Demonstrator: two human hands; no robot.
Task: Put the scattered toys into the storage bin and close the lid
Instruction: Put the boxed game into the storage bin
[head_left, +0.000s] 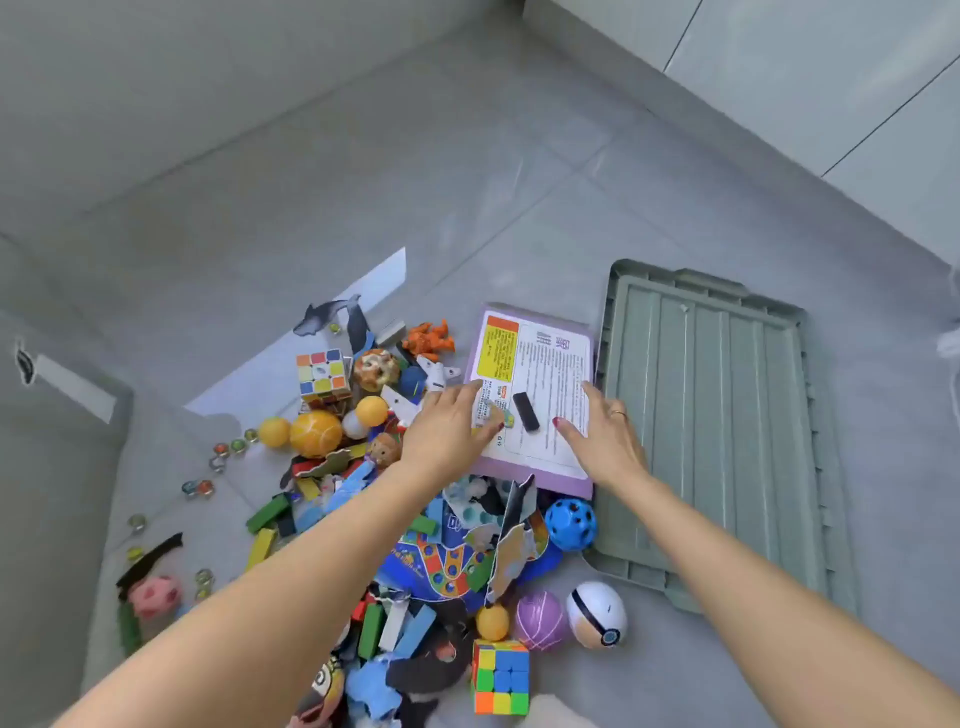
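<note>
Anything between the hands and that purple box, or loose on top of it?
Nothing blocks either hand: left hand and right hand rest on the purple box. A small black block lies loose on top, between them.

The lid (711, 431) is pale sage green with ribbed stripes. The box (535, 400) is lilac, its white label bearing a yellow-and-orange panel. The perforated ball (570, 524) is blue with dark holes; another ball (540, 621) is purple with pale lines. The floor (363, 182) is grey tile.

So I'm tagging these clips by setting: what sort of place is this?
Probably a home room: grey tiled floor, a toy pile with a puzzle cube, and a green bin lid lying on it.
</note>
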